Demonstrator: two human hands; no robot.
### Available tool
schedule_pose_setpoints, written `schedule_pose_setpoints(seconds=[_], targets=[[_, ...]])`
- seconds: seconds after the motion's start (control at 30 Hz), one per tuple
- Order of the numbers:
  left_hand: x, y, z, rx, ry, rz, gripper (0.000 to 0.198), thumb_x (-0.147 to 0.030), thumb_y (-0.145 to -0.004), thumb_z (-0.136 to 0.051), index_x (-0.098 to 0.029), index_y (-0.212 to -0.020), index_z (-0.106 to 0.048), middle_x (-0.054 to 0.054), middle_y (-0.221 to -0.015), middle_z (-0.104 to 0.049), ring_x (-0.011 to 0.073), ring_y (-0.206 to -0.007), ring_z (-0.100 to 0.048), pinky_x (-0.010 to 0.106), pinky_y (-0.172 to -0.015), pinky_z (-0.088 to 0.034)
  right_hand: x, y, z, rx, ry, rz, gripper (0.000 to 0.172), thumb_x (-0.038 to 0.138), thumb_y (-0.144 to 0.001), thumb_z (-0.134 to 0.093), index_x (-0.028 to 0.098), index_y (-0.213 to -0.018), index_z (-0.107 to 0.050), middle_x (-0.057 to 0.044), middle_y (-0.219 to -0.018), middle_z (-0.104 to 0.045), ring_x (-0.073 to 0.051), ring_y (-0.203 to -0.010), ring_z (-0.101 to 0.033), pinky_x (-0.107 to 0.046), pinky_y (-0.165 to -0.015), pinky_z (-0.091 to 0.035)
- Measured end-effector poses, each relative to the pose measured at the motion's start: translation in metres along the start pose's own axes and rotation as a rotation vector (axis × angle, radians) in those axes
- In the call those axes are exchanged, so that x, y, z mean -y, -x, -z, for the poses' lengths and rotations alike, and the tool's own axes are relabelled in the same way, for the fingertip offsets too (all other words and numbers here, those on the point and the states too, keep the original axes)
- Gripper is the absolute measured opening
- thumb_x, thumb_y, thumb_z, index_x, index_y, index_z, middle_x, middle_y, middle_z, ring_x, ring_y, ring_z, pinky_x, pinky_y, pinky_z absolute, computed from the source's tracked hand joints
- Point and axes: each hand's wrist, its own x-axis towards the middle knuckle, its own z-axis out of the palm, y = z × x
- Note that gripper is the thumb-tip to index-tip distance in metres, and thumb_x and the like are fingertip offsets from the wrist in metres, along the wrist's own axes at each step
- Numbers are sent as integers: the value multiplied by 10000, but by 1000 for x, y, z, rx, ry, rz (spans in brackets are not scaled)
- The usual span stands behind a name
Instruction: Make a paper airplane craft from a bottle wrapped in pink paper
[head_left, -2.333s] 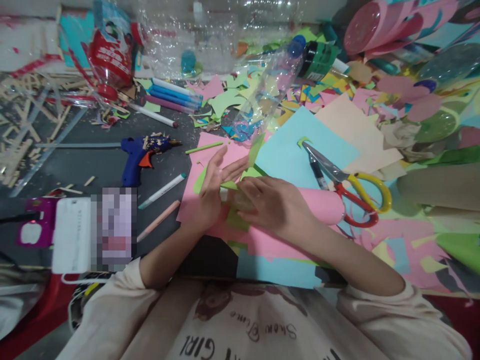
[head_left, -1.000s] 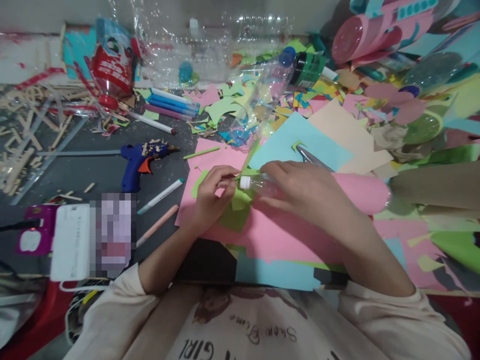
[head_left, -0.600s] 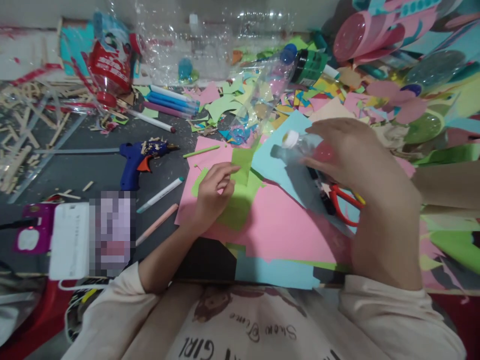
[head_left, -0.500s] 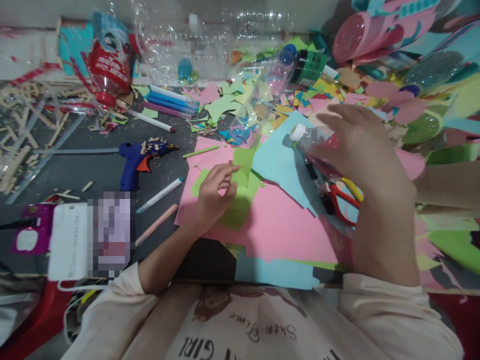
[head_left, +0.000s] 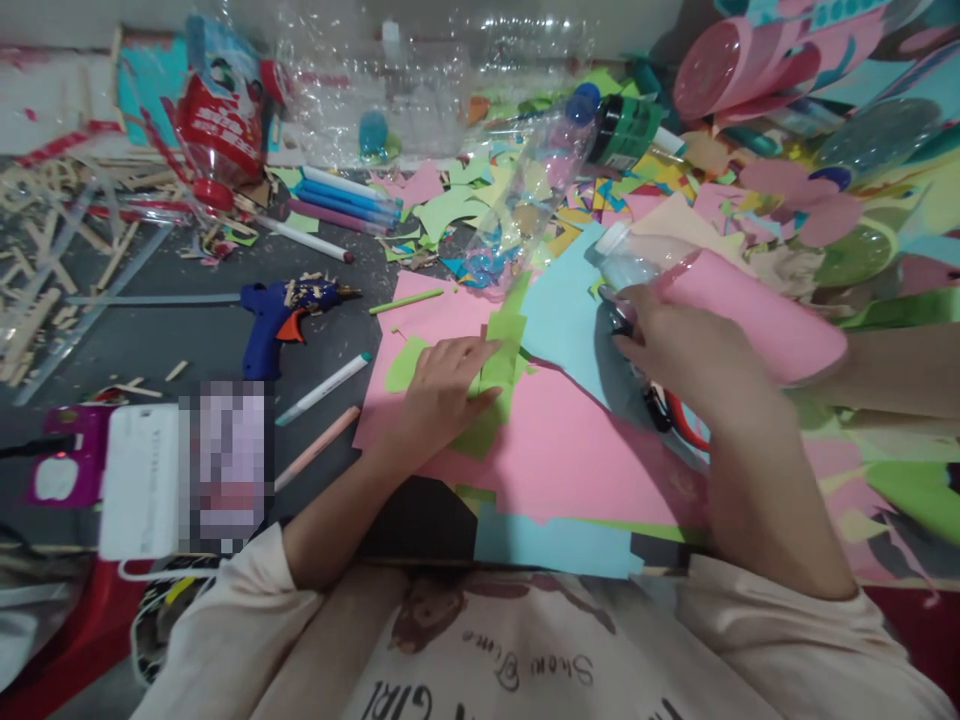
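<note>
Papercraft: we judge this a hold-and-reach step, one side steadying paper, the other getting at a tool.
Left hand (head_left: 448,390): laid open, fingers stretched over the green paper (head_left: 510,360), which rests on a pink sheet (head_left: 577,440) at the near middle.
Right hand (head_left: 681,345): fingers bent down by the dark marker (head_left: 659,408) and the scissors (head_left: 688,428); whether they grip either we cannot tell, since the hand itself covers the spot.
Scissors: right of the middle, tip over a blue sheet (head_left: 562,310), red handle showing on the near side of our hand.
Pink-wrapped bottle (head_left: 757,310): on its side just beyond the right hand, cap (head_left: 612,238) toward the left.
Next move: picking up either tool calls, we think, for a careful pinch that parts scissors from marker.
In the way: that bottle crowds the far side.
Left: glue gun (head_left: 274,320) on the worktop (head_left: 187,345), a teal-capped marker (head_left: 322,388) nearer us.
Far: paper scraps (head_left: 450,212) and a green-labelled bottle (head_left: 622,130), apart from both hands.
</note>
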Motion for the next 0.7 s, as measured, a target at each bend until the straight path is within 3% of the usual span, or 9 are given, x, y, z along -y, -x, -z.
schedule_pose_setpoints(seconds=[0.13, 0.23, 0.3, 0.37, 0.43, 0.5, 0.57, 0.7], targets=[[-5, -1, 7, 83, -99, 19, 523, -521, -939, -507, -200, -1350, -553, 139, -1221, -629, 287, -1135, -548, 401, -954, -395, 10, 1, -11, -18, 80, -33, 556, 143, -895, -428, 140, -1450, -428, -154, -937, -757, -292, -801, -709, -291, -488, -254], [-7, -2, 8, 101, -182, 39, 557, -557, -929, -504, -203, -1356, -548, 132, -1196, -640, 286, -1122, -546, 406, -959, -385, 4, 5, -18, -91, -53, 36, 500, 138, -883, -410, 178, -1356, -565, -151, -988, -756, -291, -842, -707, -306, -523, -324], [-8, -2, 7, 90, -204, 33, 619, -610, -921, -473, -179, -1360, -539, 135, -1179, -650, 288, -1116, -546, 411, -970, -372, -5, 5, -22, -195, -421, 63, 412, 154, -832, -443, 182, -1156, -697, -126, -964, -759, -258, -808, -693, -310, -561, -397], [-9, -1, 6, 79, -223, 26, 651, -646, -916, -441, -170, -1348, -543, 133, -1163, -657, 289, -1100, -550, 411, -959, -363, -12, 4, -25, -283, -993, 72, 353, 193, -766, -484, 194, -1029, -720, -89, -913, -758, -200, -706, -669, -297, -551, -442], [-10, -1, 5, 78, -247, 26, 655, -668, -914, -415, -177, -1322, -564, 127, -1138, -665, 288, -1074, -554, 411, -935, -358, -12, 2, -28, -206, -1505, 99, 351, 229, -691, -570, 235, -1023, -685, -52, -930, -763, -157, -604, -651, -250, -446, -404], [-11, -1, 4, 75, -268, 13, 686, -699, -908, -377, -175, -1302, -579, 128, -1110, -671, 288, -1043, -556, 412, -913, -355, -5, -1, -33, 35, -1769, 143, 385, 245, -611, -695, 257, -992, -642, -43, -968, -774, -148, -535, -657, -204, -343, -289], [-11, -1, 3, 63, -286, 0, 719, -715, -907, -338, -161, -1292, -584, 133, -1087, -674, 289, -1023, -557, 413, -901, -349, 9, -3, -41, 224, -1826, 182, 348, 316, -592, -780, 235, -880, -602, -49, -869, -781, -144, -459, -642, -190, -305, -212], [-12, -1, 3, 67, -303, 11, 699, -712, -901, -373, -162, -1279, -580, 130, -1068, -667, 291, -1012, -555, 412, -889, -349, 41, -6, -57, 182, -1868, 253, 400, 589, -728, -679, 220, -785, -536, -1, -647, -701, -90, -364, -532, -196, -331, -238]])
